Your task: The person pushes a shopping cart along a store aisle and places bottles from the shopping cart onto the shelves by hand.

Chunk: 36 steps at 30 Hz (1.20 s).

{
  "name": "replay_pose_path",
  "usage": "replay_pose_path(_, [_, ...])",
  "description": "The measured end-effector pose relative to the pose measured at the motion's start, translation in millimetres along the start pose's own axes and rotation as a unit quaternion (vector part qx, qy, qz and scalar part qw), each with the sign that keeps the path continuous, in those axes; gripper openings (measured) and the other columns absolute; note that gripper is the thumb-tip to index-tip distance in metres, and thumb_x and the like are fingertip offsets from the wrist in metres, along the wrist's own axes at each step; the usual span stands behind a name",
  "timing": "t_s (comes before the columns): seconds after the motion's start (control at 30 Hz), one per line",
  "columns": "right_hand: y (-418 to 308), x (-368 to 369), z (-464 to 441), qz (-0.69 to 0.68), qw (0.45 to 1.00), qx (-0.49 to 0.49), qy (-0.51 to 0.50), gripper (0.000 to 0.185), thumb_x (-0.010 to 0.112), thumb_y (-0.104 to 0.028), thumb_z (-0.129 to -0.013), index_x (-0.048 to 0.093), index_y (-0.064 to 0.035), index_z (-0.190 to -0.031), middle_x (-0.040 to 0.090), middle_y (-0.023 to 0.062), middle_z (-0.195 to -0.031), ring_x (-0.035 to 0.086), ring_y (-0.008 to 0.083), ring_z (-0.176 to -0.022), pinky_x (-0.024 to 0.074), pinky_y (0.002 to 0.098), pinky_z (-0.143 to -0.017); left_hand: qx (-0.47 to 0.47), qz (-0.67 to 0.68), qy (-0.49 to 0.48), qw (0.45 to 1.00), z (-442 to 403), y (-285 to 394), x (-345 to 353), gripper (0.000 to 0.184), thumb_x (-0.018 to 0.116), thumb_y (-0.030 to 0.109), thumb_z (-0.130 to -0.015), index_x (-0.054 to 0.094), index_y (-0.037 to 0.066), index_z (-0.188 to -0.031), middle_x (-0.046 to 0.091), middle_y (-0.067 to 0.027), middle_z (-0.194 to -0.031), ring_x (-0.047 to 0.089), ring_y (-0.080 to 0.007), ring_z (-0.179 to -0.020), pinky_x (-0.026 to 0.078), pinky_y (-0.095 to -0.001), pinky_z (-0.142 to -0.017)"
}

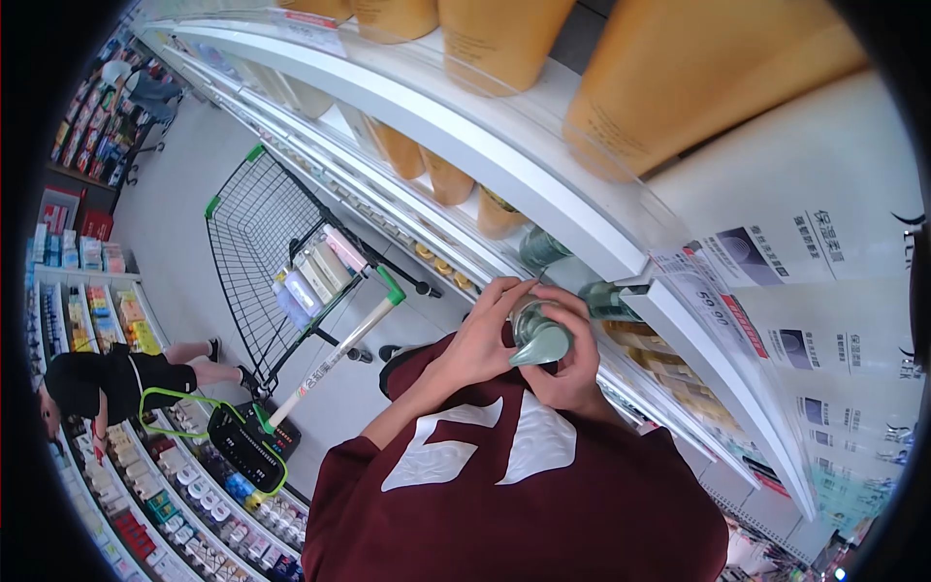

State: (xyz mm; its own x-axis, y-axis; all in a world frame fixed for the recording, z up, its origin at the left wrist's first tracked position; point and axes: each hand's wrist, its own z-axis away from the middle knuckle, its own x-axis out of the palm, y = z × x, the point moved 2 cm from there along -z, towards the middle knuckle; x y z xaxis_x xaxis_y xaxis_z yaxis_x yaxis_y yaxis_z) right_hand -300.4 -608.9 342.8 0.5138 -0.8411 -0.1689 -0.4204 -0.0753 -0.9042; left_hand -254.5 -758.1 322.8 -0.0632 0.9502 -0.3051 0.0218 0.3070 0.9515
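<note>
A green pump bottle [541,335] is held upright between my two hands in front of the maroon shirt, its pale green pump head facing up at the camera. My left hand [482,335] wraps round one side of the bottle with its fingers bent. On the opposite side, my right hand [572,354] curls its fingers round the bottle near the pump head. Just beyond my hands, more green bottles [541,249] stand on a white shelf [485,145].
A shopping cart [262,233] with several packages stands in the aisle to the left. Another person [121,383] in black is beside a green-handled basket [242,451]. Large yellow bottles [504,44] line the upper shelf. A further person [150,89] is at the far left.
</note>
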Motion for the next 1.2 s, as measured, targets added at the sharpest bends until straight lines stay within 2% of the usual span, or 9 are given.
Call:
replay_pose_path(0.1, [-4, -9, 6, 0.069, 0.996, -0.008, 0.058, 0.064, 0.08, 0.006, -0.072, 0.05, 0.001, -0.127, 0.046, 0.0241, -0.143, 0.05, 0.0327, -0.133, 0.0434, 0.0412, -0.109, 0.034, 0.023, 0.006, 0.999, -10, 0, 15, 0.08, 0.075, -0.001, -0.069, 0.044, 0.001, -0.142, 0.053, -0.0239, -0.138, 0.052, -0.0422, -0.129, 0.043, -0.0456, -0.109])
replay_pose_path(0.27, [-6, -6, 15, 0.066, 0.981, 0.06, 0.172, 0.066, 0.084, 0.006, -0.07, 0.049, 0.0009, -0.126, 0.045, 0.0223, -0.141, 0.05, 0.0344, -0.133, 0.0438, 0.0427, -0.109, 0.077, -0.047, 0.047, 0.995, -18, 1, 34, 0.077, 0.075, -0.001, -0.068, 0.048, 0.003, -0.141, 0.05, -0.0224, -0.135, 0.053, -0.044, -0.125, 0.045, -0.0456, -0.105])
replay_pose_path(0.4, [-23, -20, 3, 0.239, 0.966, 0.002, 0.098, 0.065, 0.082, 0.004, -0.073, 0.053, 0.004, -0.131, 0.044, 0.023, -0.141, 0.048, 0.038, -0.134, 0.0427, 0.0434, -0.11, 0.067, -0.024, 0.059, 0.996, -23, -1, 41, 0.079, 0.077, 0.0, -0.067, 0.05, 0.003, -0.142, 0.05, -0.022, -0.135, 0.054, -0.0435, -0.124, 0.047, -0.0449, -0.103])
replay_pose_path(0.57, [-44, -26, -2, 0.31, 0.938, -0.048, 0.149, 0.041, 0.083, -0.002, -0.071, 0.073, 0.0016, -0.111, 0.049, 0.0114, -0.107, 0.049, 0.0198, -0.09, 0.0428, 0.0304, -0.079, 0.117, 0.04, 0.072, 0.99, -25, -5, 44, 0.079, 0.075, -0.008, -0.068, 0.048, 0.003, -0.142, 0.05, -0.0224, -0.139, 0.052, -0.0427, -0.129, 0.045, -0.0433, -0.108])
replay_pose_path(0.7, [-33, -26, 4, 0.282, 0.944, -0.034, 0.164, 0.044, 0.084, -0.001, -0.072, 0.072, 0.0022, -0.114, 0.049, 0.0103, -0.107, 0.051, 0.017, -0.088, 0.0441, 0.026, -0.073, 0.075, 0.142, 0.069, 0.985, -26, -18, 54, 0.075, 0.074, -0.009, -0.07, 0.049, 0.002, -0.14, 0.049, -0.0222, -0.139, 0.051, -0.0429, -0.13, 0.045, -0.0432, -0.107])
replay_pose_path(0.77, [-31, -26, 4, 0.266, 0.947, -0.024, 0.181, 0.045, 0.085, 0.001, -0.074, 0.072, 0.0026, -0.117, 0.05, 0.0106, -0.111, 0.054, 0.0156, -0.089, 0.0467, 0.0229, -0.069, 0.153, 0.047, 0.099, 0.982, -30, -10, 47, 0.072, 0.075, -0.008, -0.072, 0.05, 0.003, -0.139, 0.049, -0.0217, -0.134, 0.052, -0.0426, -0.126, 0.047, -0.043, -0.104])
replay_pose_path(1.03, [-30, -31, -1, 0.277, 0.94, 0.036, 0.195, 0.043, 0.083, 0.002, -0.079, 0.07, 0.0034, -0.12, 0.053, 0.0142, -0.121, 0.06, 0.0207, -0.1, 0.0534, 0.027, -0.076, 0.123, -0.047, 0.099, 0.986, -30, -3, 45, 0.076, 0.076, -0.005, -0.076, 0.048, 0.008, -0.145, 0.051, -0.0186, -0.123, 0.059, -0.039, -0.108, 0.053, -0.0427, -0.085])
replay_pose_path(1.13, [-33, -33, -7, 0.303, 0.936, 0.045, 0.175, 0.041, 0.082, 0.003, -0.079, 0.071, 0.0027, -0.118, 0.058, 0.0118, -0.112, 0.062, 0.0182, -0.09, 0.0527, 0.0279, -0.074, 0.109, -0.068, 0.106, 0.986, -32, -3, 46, 0.076, 0.075, -0.003, -0.078, 0.047, 0.009, -0.147, 0.052, -0.0182, -0.122, 0.063, -0.0385, -0.101, 0.055, -0.0428, -0.077])
replay_pose_path(1.2, [-32, -35, -10, 0.338, 0.925, 0.023, 0.172, 0.039, 0.082, 0.004, -0.078, 0.071, 0.002, -0.115, 0.062, 0.0074, -0.092, 0.06, 0.0162, -0.077, 0.0504, 0.0293, -0.07, 0.106, -0.081, 0.102, 0.986, -33, -7, 48, 0.078, 0.076, 0.0, -0.079, 0.044, 0.01, -0.149, 0.052, -0.0185, -0.123, 0.065, -0.0389, -0.098, 0.056, -0.0437, -0.074])
